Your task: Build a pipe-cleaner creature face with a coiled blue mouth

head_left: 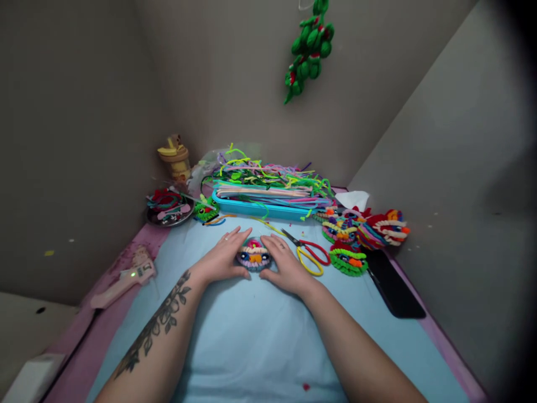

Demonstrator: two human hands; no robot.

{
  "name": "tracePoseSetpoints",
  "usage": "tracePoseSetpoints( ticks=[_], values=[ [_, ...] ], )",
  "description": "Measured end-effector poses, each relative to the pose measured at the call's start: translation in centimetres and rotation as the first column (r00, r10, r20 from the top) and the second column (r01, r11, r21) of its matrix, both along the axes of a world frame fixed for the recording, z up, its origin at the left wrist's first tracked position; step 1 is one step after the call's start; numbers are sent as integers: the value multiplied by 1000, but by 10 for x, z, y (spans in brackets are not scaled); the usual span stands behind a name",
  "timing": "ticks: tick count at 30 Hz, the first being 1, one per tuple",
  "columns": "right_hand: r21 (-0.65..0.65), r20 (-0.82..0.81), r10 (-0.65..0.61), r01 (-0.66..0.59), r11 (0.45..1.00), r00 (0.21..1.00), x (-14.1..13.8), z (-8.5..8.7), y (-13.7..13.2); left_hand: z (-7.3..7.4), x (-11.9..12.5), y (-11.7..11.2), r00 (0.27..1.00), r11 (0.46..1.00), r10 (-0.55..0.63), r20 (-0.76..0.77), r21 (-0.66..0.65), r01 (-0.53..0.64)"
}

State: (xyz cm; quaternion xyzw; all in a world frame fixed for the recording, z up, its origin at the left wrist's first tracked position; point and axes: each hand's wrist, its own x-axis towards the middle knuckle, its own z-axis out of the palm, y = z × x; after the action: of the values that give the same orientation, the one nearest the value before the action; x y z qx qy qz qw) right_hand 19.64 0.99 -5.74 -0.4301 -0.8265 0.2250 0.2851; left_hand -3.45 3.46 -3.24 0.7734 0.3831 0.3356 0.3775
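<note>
A small round pipe-cleaner face (254,255), purple and pink with an orange beak and dark eyes, lies on the light blue mat (251,336). My left hand (223,258) cups its left side, fingers curved around it. On the other side my right hand (284,264) holds its right edge the same way. Both hands rest on the mat with thumbs toward me.
Red and yellow scissors (308,254) lie just right of my right hand. Finished pipe-cleaner faces (356,235) and a black phone (394,288) sit at right. A blue tray of pipe cleaners (264,196) stands behind; a pink glue gun (126,277) and metal dish (170,210) at left.
</note>
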Motion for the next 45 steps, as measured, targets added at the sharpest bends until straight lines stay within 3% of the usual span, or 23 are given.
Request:
tracePoseSetpoints(
  ticks=[6, 10, 14, 18, 24, 29, 32, 36, 40, 45],
  values=[
    [-13, 0, -1, 1, 1000, 1000, -4, -1, 2, 2, -3, 1, 1000, 995, 25, -17, 92, -23],
    [-21, -17, 24, -24, 999, 1000, -6, 1, 0, 0, -7, 1, 998, 997, 8, -69, 80, -2],
    [-19, 10, 27, -26, 999, 1000, -5, 5, -4, 1, -10, 3, 974, 994, -64, -218, 76, 82],
    [-61, 77, 27, -22, 998, 997, -6, 8, -5, 4, -9, 4, 935, 992, -63, -349, 78, 96],
    [-95, 71, 26, -19, 995, 997, -8, 6, -3, -1, -9, 8, 943, 994, -72, -326, 54, 95],
    [-41, -60, -18, 15, 999, 998, -7, 0, -3, -7, -12, 13, 945, 992, -89, -315, 59, 113],
    [-18, -233, -175, 176, 984, 956, -6, 8, 0, -8, -13, 13, 945, 990, -92, -313, 69, 119],
    [-28, -328, -350, 361, 932, 878, -3, 37, 22, -8, -13, 12, 938, 989, -92, -334, 82, 126],
    [85, -151, -284, 299, 951, 947, 0, 65, 67, -2, -12, 11, 929, 989, -89, -359, 82, 127],
    [82, -8, -212, 212, 974, 977, -10, 75, 129, 2, -11, 8, 922, 992, -68, -381, 76, 104]
  ],
)
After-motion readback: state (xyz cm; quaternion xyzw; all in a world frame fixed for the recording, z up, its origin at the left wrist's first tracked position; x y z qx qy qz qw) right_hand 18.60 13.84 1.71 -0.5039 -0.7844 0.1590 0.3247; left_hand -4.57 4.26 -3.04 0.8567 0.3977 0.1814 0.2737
